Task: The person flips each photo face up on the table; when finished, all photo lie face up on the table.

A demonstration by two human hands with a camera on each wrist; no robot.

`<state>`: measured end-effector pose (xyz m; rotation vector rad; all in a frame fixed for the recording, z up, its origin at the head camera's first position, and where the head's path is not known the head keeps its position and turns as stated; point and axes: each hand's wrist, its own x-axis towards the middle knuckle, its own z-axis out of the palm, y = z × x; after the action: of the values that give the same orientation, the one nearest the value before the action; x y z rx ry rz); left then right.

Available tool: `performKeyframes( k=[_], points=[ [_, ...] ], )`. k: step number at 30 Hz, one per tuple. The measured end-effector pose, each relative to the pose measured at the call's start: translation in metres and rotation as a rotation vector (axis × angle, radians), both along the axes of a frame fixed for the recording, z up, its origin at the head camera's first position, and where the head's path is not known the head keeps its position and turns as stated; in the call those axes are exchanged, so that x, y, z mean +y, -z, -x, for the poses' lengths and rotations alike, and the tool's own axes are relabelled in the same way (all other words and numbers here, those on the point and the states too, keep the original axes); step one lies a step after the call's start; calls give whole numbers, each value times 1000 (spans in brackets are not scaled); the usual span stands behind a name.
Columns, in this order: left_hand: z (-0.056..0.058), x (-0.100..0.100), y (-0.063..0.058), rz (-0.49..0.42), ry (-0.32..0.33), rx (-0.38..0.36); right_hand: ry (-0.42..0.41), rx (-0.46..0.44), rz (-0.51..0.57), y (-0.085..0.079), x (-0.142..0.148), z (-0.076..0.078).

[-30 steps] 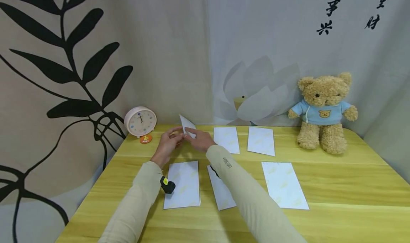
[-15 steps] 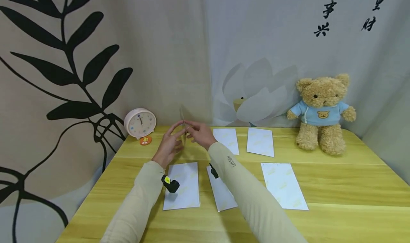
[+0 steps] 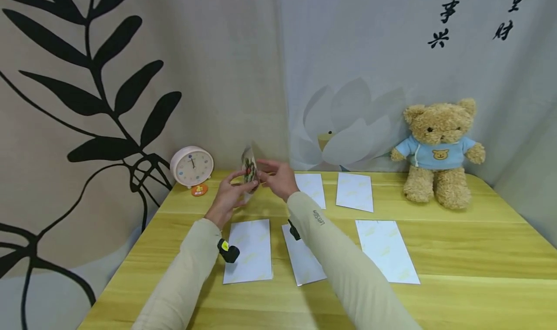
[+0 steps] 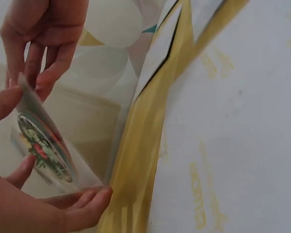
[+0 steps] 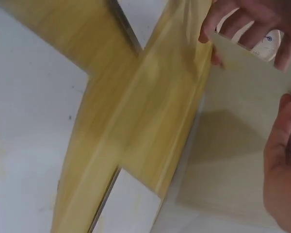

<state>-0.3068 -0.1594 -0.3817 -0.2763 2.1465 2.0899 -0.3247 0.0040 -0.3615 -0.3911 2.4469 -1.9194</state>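
Observation:
My left hand (image 3: 228,194) holds up a thin picture card (image 3: 249,165) near the back edge of the table. One face of the card (image 4: 46,148) shows a round plate of green and red food; in the left wrist view the thumb and fingers of that hand grip its lower edges. Close by the card's other edge, my right hand (image 3: 278,180) has its fingers loosely extended, fingertips right at the edge. In the right wrist view, the card's pale back (image 5: 237,60) faces the camera, with the left hand (image 5: 254,22) behind its top.
Several white cards lie face down on the wooden table (image 3: 457,252), among them a front left card (image 3: 256,252) and a back right card (image 3: 354,191). A pink clock (image 3: 191,165) with an orange tag (image 3: 199,190) stands left; a teddy bear (image 3: 439,156) sits right.
The card has turned from its pale back, through edge-on, to showing its picture side. My right hand has shifted slightly right; my left hand still holds the card.

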Motion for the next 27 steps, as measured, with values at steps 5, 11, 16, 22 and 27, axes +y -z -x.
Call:
performKeyframes(
  k=[5,11,16,22,27],
  points=[
    [-1,-5,1,47,-38,-4,47,24,-97,5,11,0],
    [0,-10,5,101,-11,5,143,-36,-147,22,21,2],
    [2,-16,13,152,39,-5,149,-158,-107,35,21,4],
    [6,-22,22,189,44,-2,137,-274,-133,42,18,12],
    [8,-25,27,278,61,-5,38,-341,-200,41,16,13]
  ],
)
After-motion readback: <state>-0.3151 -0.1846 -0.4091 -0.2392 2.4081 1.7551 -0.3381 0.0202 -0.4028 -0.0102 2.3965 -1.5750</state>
